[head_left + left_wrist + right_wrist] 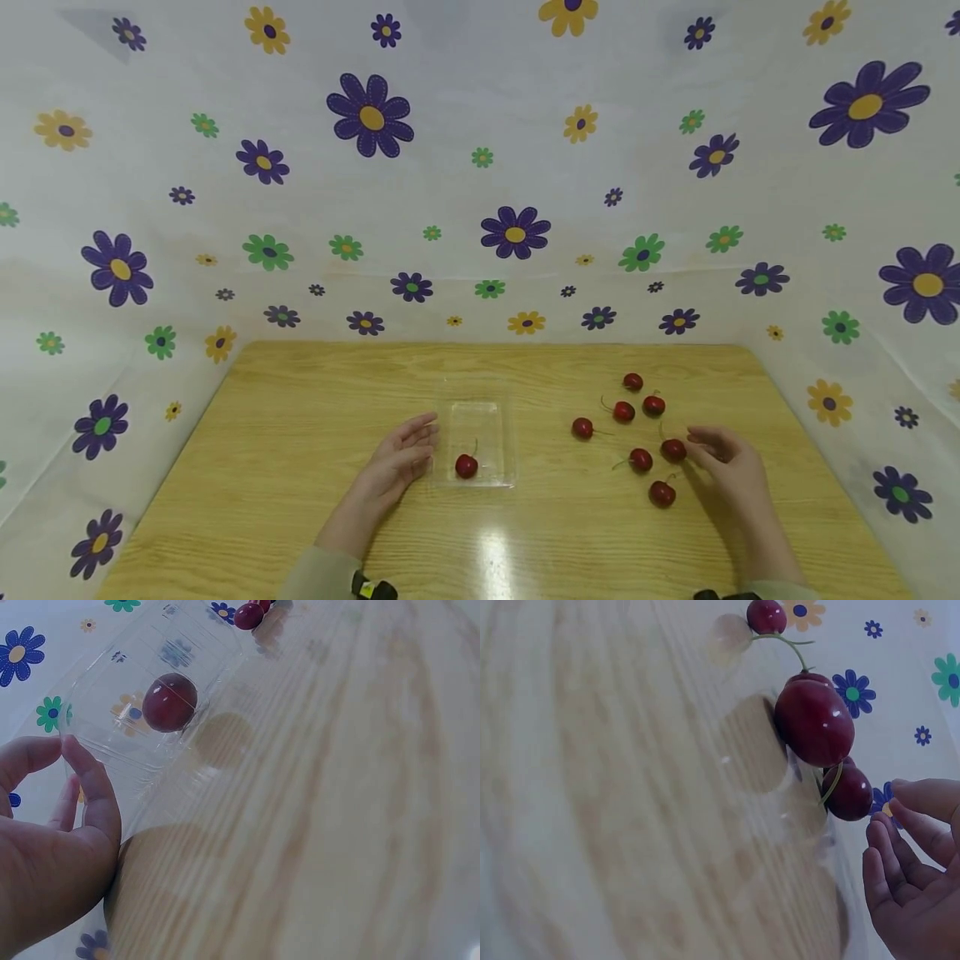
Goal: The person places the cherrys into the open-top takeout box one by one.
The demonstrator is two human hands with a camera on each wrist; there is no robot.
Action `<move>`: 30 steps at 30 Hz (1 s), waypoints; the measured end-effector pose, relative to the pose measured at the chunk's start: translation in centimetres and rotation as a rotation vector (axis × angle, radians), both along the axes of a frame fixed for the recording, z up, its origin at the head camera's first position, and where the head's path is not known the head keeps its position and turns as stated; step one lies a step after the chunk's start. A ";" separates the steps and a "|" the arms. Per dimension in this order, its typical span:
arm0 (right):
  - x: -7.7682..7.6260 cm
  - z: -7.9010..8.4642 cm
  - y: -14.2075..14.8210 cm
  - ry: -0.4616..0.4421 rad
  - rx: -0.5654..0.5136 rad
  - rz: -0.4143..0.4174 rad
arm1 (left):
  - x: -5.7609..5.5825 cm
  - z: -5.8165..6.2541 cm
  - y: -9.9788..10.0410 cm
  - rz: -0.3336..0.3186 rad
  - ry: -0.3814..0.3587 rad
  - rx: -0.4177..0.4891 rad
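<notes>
One cherry (466,466) lies in the clear tray (501,477), which our relaxed left hand (399,461) steadies, while our right hand (726,461), fingers loosely spread, nears a loose cherry (672,450).

Your head camera looks forward and down over the whole table (300,517). Both wrist cameras sit low and close, sharing its clear box (135,712) and cherries (814,720).

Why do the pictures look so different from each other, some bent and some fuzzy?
Head view: sharp, wide-angle bend, bright glare on the table. Left wrist view: table grain smeared, cherry in the clear box fairly crisp. Right wrist view: dim, bluish, wood blurred.
</notes>
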State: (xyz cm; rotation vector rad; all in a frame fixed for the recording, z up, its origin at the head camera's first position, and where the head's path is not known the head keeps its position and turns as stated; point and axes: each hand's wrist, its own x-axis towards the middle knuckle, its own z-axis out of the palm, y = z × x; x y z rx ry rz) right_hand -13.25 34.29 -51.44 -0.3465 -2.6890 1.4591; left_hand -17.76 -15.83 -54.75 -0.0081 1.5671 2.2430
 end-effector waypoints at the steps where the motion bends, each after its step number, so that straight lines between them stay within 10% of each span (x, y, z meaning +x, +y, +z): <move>1: 0.0 -0.1 0.1 0.000 0.001 0.001 | 0.0 0.0 0.0 -0.001 0.000 0.002; 30: -0.2 -0.1 -0.7 -0.138 0.073 0.064 | -0.1 0.2 -0.1 -0.011 -0.011 -0.016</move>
